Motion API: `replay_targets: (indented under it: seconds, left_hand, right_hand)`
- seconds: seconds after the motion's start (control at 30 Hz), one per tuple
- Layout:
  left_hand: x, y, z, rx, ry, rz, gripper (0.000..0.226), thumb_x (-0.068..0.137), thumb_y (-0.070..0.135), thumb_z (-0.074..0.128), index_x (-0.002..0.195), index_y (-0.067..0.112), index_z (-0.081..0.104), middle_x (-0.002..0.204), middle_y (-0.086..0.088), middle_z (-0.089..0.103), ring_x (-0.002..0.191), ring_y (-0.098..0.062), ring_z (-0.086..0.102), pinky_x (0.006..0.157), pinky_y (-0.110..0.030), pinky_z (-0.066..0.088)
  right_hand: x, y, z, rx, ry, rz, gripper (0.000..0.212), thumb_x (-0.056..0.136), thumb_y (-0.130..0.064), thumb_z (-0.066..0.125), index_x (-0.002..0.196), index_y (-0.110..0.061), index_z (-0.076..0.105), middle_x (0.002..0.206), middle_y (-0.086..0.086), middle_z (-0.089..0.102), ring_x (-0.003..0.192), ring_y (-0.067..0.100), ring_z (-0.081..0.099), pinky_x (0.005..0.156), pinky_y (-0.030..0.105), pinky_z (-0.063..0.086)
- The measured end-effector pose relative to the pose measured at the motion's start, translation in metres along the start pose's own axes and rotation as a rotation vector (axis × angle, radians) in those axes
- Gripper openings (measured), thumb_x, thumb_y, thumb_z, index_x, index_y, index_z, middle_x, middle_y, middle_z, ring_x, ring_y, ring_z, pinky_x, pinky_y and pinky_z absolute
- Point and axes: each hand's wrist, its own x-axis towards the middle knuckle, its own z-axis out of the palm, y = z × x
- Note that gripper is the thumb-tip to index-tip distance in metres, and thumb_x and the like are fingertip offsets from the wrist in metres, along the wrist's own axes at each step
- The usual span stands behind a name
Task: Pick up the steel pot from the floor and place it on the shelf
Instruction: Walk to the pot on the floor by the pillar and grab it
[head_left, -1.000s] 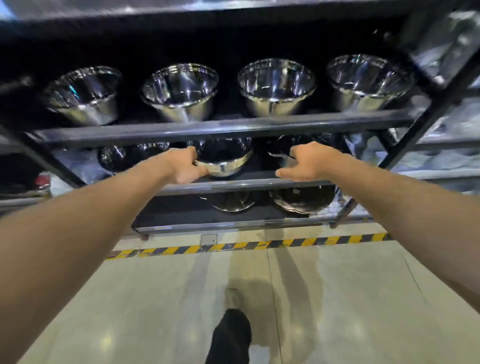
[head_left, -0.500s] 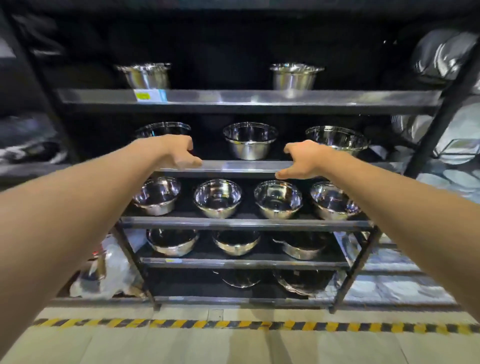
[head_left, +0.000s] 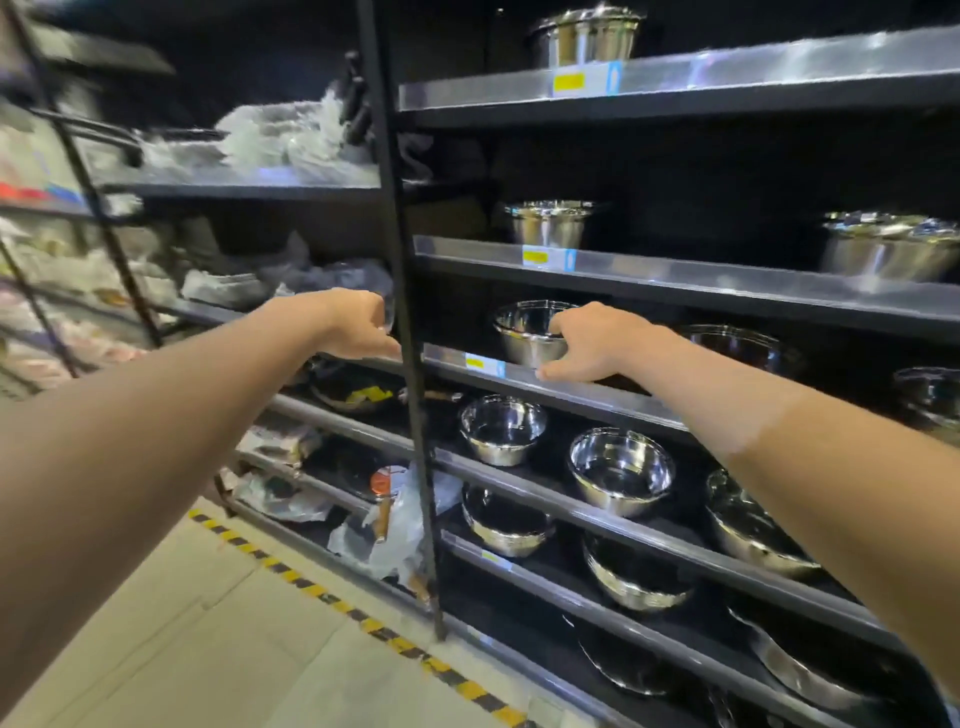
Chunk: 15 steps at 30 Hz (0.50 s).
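I am reaching both arms out toward the shelf (head_left: 550, 385), and neither hand is carrying anything: my left hand (head_left: 358, 325) is hanging loosely curled in front of the black upright post (head_left: 400, 322), and my right hand (head_left: 597, 343) is hovering with bent fingers over the shelf's front rail, just in front of a steel bowl (head_left: 524, 332) that is already sitting there. I am judging the task as not visibly begun or else already finished; no steel pot is showing on the floor (head_left: 218, 623) in this view, so I cannot tell which of the many shiny vessels is the one meant. Small yellow-and-blue price tags (head_left: 484, 365) are clipped to the rails, but their writing is too blurred for me to read, and no brand is showing.
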Motion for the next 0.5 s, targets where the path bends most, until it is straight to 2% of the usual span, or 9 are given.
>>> replay_targets:
  seconds: [0.07,0.17,0.27,0.37,0.5]
  left_hand:
    - [-0.021,-0.02,-0.002,0.029,0.007,-0.073,0.053,0.085,0.052,0.059,0.117,0.011,0.062,0.122,-0.012,0.064,0.106,-0.033,0.058,0.086,-0.037,0.046]
    - [-0.064,-0.048,0.002,0.062,-0.053,-0.23,0.042,0.087,0.048,0.059,0.105,0.011,0.068,0.111,-0.01,0.067,0.095,-0.029,0.059,0.073,-0.031,0.041]
    - [-0.119,-0.08,0.011,0.029,-0.06,-0.409,0.048,0.087,0.048,0.061,0.115,0.01,0.066,0.118,-0.011,0.066,0.105,-0.03,0.06,0.084,-0.034,0.047]
    - [-0.187,-0.106,0.026,0.086,-0.019,-0.61,0.065,0.085,0.053,0.061,0.137,0.017,0.048,0.133,-0.015,0.056,0.119,-0.034,0.054,0.091,-0.036,0.045]
    - [-0.288,-0.13,0.036,0.124,-0.052,-0.896,0.073,0.082,0.06,0.059,0.143,0.026,0.038,0.138,-0.014,0.044,0.118,-0.037,0.051,0.097,-0.045,0.047]
  right_hand:
    - [0.024,-0.028,-0.001,-0.003,0.016,-0.119,0.056,0.082,-0.063,0.063,0.105,-0.012,0.06,0.104,0.007,0.066,0.091,0.028,0.061,0.072,0.039,0.052]
    - [0.051,-0.082,0.003,0.005,-0.018,-0.287,0.063,0.082,-0.066,0.061,0.113,-0.011,0.063,0.107,0.007,0.066,0.094,0.028,0.061,0.078,0.04,0.053]
    - [0.064,-0.142,0.006,0.016,-0.027,-0.453,0.066,0.081,-0.068,0.058,0.119,-0.014,0.06,0.114,0.007,0.066,0.097,0.027,0.062,0.083,0.044,0.055]
    - [0.056,-0.206,0.012,0.068,0.043,-0.619,0.074,0.08,-0.068,0.056,0.132,-0.015,0.051,0.131,0.012,0.06,0.116,0.036,0.055,0.092,0.049,0.051]
    - [0.018,-0.301,0.019,0.104,0.057,-0.802,0.071,0.081,-0.065,0.059,0.132,-0.017,0.049,0.134,0.013,0.054,0.124,0.041,0.045,0.097,0.056,0.045]
